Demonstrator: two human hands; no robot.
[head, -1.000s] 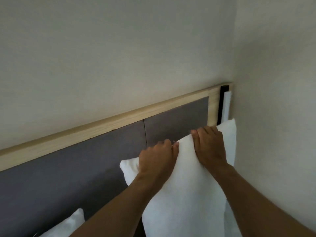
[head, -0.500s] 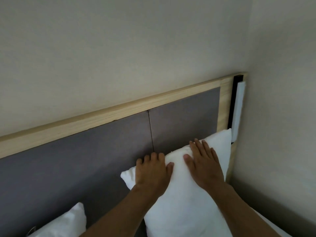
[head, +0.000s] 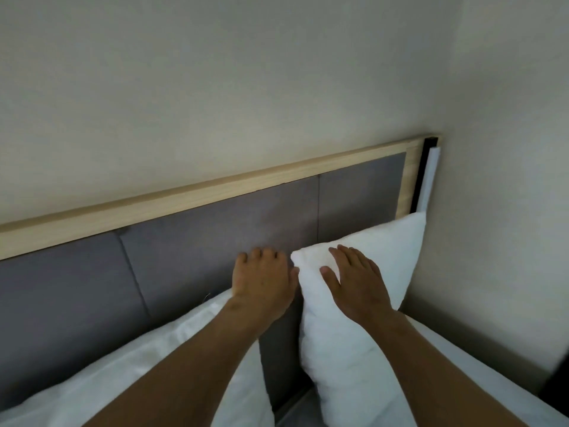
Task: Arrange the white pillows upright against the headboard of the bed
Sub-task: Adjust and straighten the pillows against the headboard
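We face a plain off-white wall (head: pixel 215 87) w/ soft, even light. A 2nd pale wall (head: pixel 498 180) meets it at right, forming a corner. In that corner, a black vertical strip (head: pixel 420 177) stands just beside a white strip (head: pixel 430 177). Lower right edge: a dark blurred patch; we can't tell what it is.

both pillows are plain white: the one under my right hand (head: pixel 354 283) is the right pillow (head: pixel 397 251), the other the left pillow (head: pixel 129 374). the headboard (head: pixel 191 257) has grey-purple padded panels in a pale, light-grained wood frame (head: pixel 172 201). the wall (head: pixel 215 87) is flat cream. a black strip (head: pixel 421 177) and white strip (head: pixel 430 177) edge the corner.
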